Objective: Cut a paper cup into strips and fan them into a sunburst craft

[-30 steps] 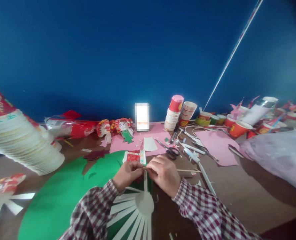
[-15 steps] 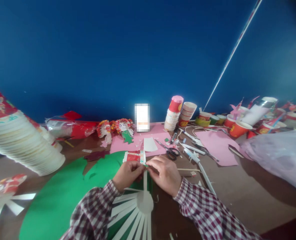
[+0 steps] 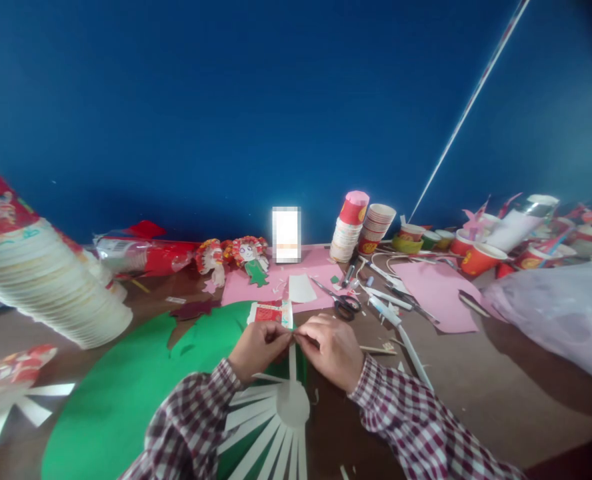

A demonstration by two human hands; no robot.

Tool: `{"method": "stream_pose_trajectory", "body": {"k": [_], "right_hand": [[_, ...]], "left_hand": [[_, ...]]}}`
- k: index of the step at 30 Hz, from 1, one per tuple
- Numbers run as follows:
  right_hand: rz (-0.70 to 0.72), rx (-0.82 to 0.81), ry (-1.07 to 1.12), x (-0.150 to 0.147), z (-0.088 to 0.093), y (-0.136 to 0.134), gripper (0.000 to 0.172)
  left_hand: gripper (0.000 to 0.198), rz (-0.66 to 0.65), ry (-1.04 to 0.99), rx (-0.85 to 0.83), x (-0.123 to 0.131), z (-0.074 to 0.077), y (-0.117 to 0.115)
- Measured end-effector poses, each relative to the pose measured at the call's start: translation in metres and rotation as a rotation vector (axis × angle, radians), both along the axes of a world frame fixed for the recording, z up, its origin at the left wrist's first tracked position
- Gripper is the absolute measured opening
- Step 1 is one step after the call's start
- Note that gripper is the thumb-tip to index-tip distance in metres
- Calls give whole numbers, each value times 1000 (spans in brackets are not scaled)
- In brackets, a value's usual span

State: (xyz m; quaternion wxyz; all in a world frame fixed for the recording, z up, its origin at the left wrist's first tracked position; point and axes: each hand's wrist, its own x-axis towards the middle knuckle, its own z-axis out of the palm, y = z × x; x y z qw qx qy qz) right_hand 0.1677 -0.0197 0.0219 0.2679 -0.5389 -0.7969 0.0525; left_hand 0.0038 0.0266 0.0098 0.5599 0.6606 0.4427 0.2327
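A paper cup cut into strips [image 3: 293, 404] lies fanned out, its round white base toward me and its narrow strips spread like rays. One strip points away from me, and both hands pinch its far end. My left hand [image 3: 260, 348] closes thumb and finger on it from the left. From the right, my right hand [image 3: 332, 348] pinches the same tip, fingertips nearly touching the left ones. Just beyond my fingers lies a red and white printed paper piece [image 3: 271, 312]. Green paper [image 3: 126, 387] spreads beneath and to the left.
Black-handled scissors [image 3: 346, 305] and a glue gun [image 3: 387, 311] lie beyond my right hand. Stacked paper cups [image 3: 349, 227] stand at the back, and a tilted cup stack [image 3: 71, 287] leans in at left. Cut-out paper figures [image 3: 253, 257] rest on pink paper [image 3: 316, 260].
The view has shifted very slightly. Both hands keep pinching the strip's end, and the fingertips have drawn a little closer together.
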Motion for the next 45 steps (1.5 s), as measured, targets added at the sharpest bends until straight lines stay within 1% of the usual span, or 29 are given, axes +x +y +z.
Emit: {"method": "stream_pose_trajectory", "body": {"k": [7,12,16,21,28,30,32,35,39,42,45], "right_hand": [[-31,33,-48,-2,-1,1,16],[-37,54,-31,-1,-1,1,12],[-20,42,-26,0,-1,0,12],[-4,18,-27,-1,0,0,11],[5,37,-22,-2,-1,-1,13],[10,41,-20,-2,0,-1,14],[20,41,-20,-2,0,-1,15],[41,34,-21,-2,0,-1,16],[46,28,-15,-2,1,-1,16],[30,32,-12,-1,0,-1,17],[12,45,-29,-2,-1,-1,17]], "left_hand": [[27,-24,-23,7,-2,-6,2],[26,0,-24,-29,0,-4,1],[28,-10,2,-101,1,0,1],[26,-22,-12,-196,1,1,0],[28,27,-71,-279,1,-3,0],[30,23,-83,-299,0,-4,1],[26,-11,-76,-283,-2,-6,3],[18,-59,-32,-212,-5,-6,4],[17,-65,9,-189,-6,-4,4],[19,-41,-10,-208,-4,-2,2],[29,-11,-85,-252,-3,-1,1]]}}
